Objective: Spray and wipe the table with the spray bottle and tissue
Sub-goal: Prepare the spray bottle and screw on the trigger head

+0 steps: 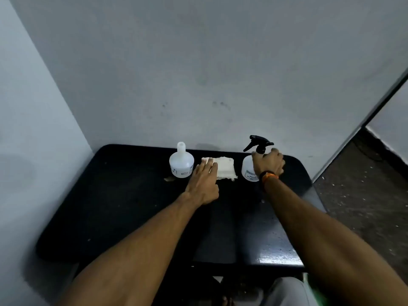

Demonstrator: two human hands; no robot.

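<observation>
At the far edge of the dark worktop point(136, 208), seen from the head camera, both hands are reaching for the task's things. The left hand point(204, 182) lies flat with straight fingers on the near left corner of the white tissue point(225, 167), pressing rather than pinching it, so its grip is open. The right hand point(269, 163) has its fingers curled round the neck and shoulder of the spray bottle point(250, 171), just under the black trigger head, so it is holding the bottle, which stands upright on the worktop to the right of the tissue. A second white bottle point(181, 163) with no sprayer stands just left of the tissue. This looks like the pick-up step, before any spraying. Next, I judge, the bottle must be lifted, its nozzle aimed at the bare worktop, and the trigger squeezed, while the left hand gathers the tissue for wiping.
</observation>
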